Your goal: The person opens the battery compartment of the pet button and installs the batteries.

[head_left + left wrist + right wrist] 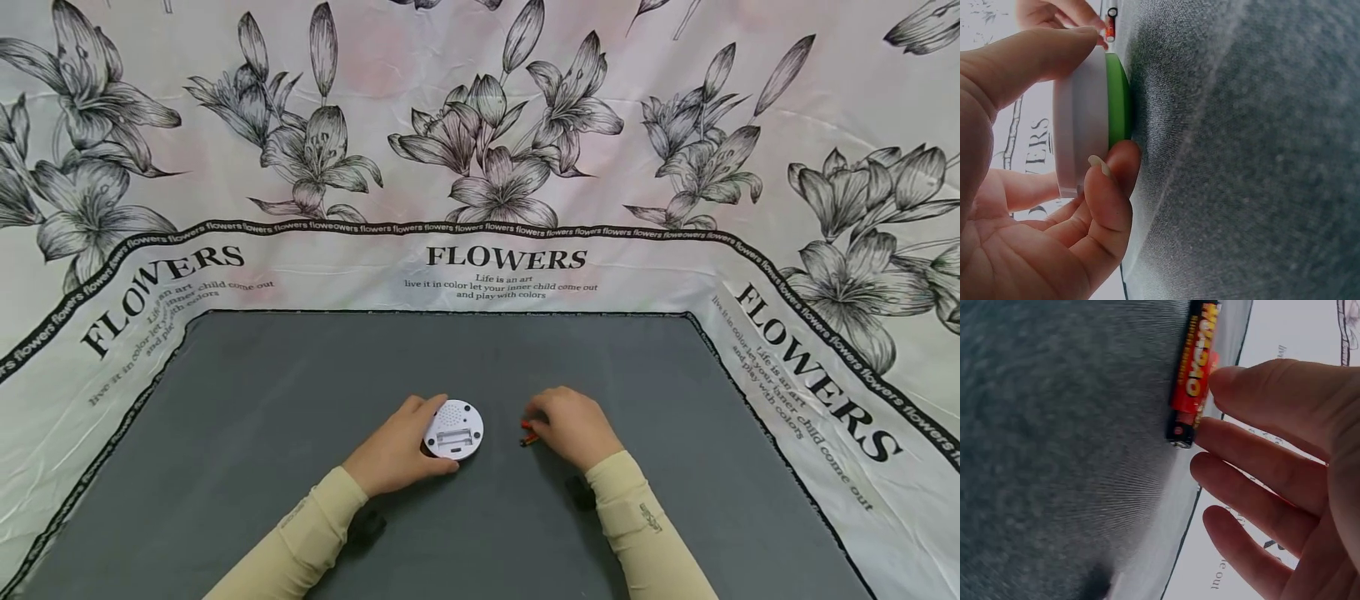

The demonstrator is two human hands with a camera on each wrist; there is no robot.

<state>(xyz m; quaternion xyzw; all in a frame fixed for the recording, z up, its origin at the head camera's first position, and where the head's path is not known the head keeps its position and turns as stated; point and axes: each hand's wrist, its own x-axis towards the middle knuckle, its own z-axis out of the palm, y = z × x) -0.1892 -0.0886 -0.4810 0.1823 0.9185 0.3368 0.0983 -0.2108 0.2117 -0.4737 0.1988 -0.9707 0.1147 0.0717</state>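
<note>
In the head view, my left hand grips a round white device by its edge, with thumb and fingers around its rim. Its upturned back has small holes, dark feet and an uncovered battery compartment. The left wrist view shows green on the device's underside, close to the grey cloth. To the right, my right hand is at two red-and-black batteries. Its thumb and forefinger pinch the rear battery, mostly hidden behind the front battery in the right wrist view. The other fingers are spread.
A grey cloth surface lies under both hands. Around it runs a white border with printed words, and flower-printed cloth extends beyond. Dark patches show beneath the wrists.
</note>
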